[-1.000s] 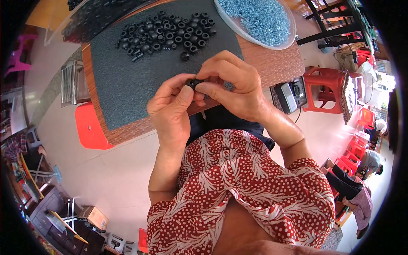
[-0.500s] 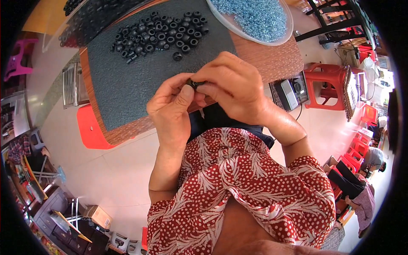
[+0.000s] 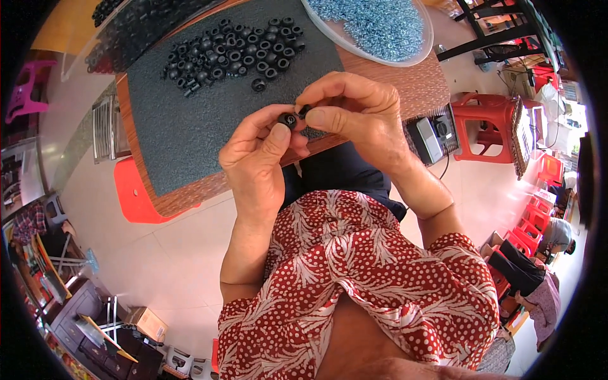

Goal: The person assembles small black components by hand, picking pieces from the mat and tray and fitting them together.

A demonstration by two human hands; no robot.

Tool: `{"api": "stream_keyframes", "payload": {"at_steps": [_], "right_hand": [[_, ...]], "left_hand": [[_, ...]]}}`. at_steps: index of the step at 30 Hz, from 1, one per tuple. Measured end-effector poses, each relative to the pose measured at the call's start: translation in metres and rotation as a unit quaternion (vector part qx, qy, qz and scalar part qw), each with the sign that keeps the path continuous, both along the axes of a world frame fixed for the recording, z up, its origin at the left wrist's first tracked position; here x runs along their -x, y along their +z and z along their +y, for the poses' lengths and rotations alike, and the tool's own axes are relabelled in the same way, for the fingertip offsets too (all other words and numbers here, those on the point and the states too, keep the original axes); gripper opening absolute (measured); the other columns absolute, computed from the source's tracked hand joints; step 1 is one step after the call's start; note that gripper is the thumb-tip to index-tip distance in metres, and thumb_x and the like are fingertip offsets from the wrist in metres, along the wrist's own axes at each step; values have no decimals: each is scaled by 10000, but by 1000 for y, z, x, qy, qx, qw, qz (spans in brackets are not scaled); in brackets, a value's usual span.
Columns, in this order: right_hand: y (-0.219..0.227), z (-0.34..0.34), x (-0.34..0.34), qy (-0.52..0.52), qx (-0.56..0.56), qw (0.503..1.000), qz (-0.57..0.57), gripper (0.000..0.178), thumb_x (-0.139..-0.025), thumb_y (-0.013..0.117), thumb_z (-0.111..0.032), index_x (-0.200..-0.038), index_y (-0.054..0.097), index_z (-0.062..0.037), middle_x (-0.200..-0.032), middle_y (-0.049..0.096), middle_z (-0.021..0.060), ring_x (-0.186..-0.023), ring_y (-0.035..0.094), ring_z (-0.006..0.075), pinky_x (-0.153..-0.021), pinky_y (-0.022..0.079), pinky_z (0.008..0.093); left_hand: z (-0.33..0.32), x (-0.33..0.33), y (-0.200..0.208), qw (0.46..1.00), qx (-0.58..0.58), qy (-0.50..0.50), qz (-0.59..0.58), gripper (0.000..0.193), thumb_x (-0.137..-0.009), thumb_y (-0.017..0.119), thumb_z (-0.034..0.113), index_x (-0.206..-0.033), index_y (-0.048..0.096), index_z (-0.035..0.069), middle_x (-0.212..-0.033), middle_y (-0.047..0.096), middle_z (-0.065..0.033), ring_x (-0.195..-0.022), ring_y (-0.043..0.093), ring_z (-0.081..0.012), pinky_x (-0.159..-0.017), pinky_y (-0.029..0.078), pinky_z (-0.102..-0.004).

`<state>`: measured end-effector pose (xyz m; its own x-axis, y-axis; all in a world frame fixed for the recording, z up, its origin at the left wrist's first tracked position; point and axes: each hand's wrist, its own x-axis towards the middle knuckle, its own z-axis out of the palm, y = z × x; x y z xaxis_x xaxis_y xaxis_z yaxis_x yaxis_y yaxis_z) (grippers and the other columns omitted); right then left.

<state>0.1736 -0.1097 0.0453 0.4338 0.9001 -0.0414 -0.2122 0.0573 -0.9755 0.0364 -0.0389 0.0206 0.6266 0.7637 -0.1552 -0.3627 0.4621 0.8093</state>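
Between thumb and fingers, my left hand (image 3: 256,149) pinches a small round black cap (image 3: 289,120) with a pale mark on its face. Just right of it, my right hand (image 3: 364,120) pinches a smaller dark piece (image 3: 304,112), mostly covered by the fingertips. A narrow gap shows between the two pieces. Both hands are raised over the near edge of the dark grey mat (image 3: 174,136). Farther back on that mat lies a pile of similar black caps (image 3: 234,54), many showing hollow round openings. One cap (image 3: 258,84) sits slightly nearer than the others.
A round, shallow tray (image 3: 425,54) of tiny clear-blue pieces stands at the back right of the wooden table (image 3: 415,88). A clear bin (image 3: 149,31) of black parts is at the back left. Red stools (image 3: 136,193) (image 3: 484,130) stand on both sides.
My right hand has moved slightly right, away from the left. The dark pieces, close together before, are now apart, and the cap's marked face shows more clearly.
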Motion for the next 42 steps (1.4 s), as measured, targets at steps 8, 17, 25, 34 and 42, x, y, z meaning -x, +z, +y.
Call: {"api": "stream_keyframes", "payload": {"at_steps": [8, 17, 25, 34, 42], "right_hand": [[-7, 0, 2, -13, -36, 999, -37, 115, -785, 620, 53, -888, 641, 7, -778, 641, 27, -727, 606, 67, -621, 520, 199], [-1, -2, 9, -40, -38, 998, -39, 147, -781, 603, 79, -905, 637, 8, -855, 620, 39, -725, 614, 97, -594, 539, 217], [-13, -2, 7, -87, -62, 977, -182, 148, -731, 640, 81, -840, 664, -16, -842, 634, 57, -719, 592, 113, -593, 502, 234], [-13, 0, 0, -112, -115, 914, -373, 169, -670, 651, 57, -814, 651, -32, -777, 644, 51, -713, 576, 203, -623, 481, 294], [-7, 2, -3, -113, -176, 830, -517, 206, -631, 643, 52, -816, 618, -35, -773, 613, 58, -693, 554, 224, -594, 477, 302]], "left_hand": [[-2, -1, -2, 1000, -9, 1, 16, 202, -865, 604, 78, -1039, 600, -24, -826, 636, -85, -643, 613, -125, -575, 523, -232], [-4, -3, 1, 1000, 20, -13, 8, 234, -870, 599, 82, -1066, 571, -43, -815, 639, -103, -647, 624, -140, -562, 526, -242], [-5, -4, 0, 998, 51, -25, 1, 238, -869, 597, 72, -1066, 560, -56, -820, 640, -130, -655, 629, -166, -556, 525, -262], [-6, -4, 5, 998, 47, -22, 17, 229, -866, 594, 56, -1055, 557, -68, -836, 640, -134, -655, 622, -156, -579, 517, -245], [-14, -7, 2, 998, -25, -4, 57, 213, -866, 600, 66, -1031, 569, -66, -845, 639, -123, -641, 600, -135, -592, 502, -234]]}}
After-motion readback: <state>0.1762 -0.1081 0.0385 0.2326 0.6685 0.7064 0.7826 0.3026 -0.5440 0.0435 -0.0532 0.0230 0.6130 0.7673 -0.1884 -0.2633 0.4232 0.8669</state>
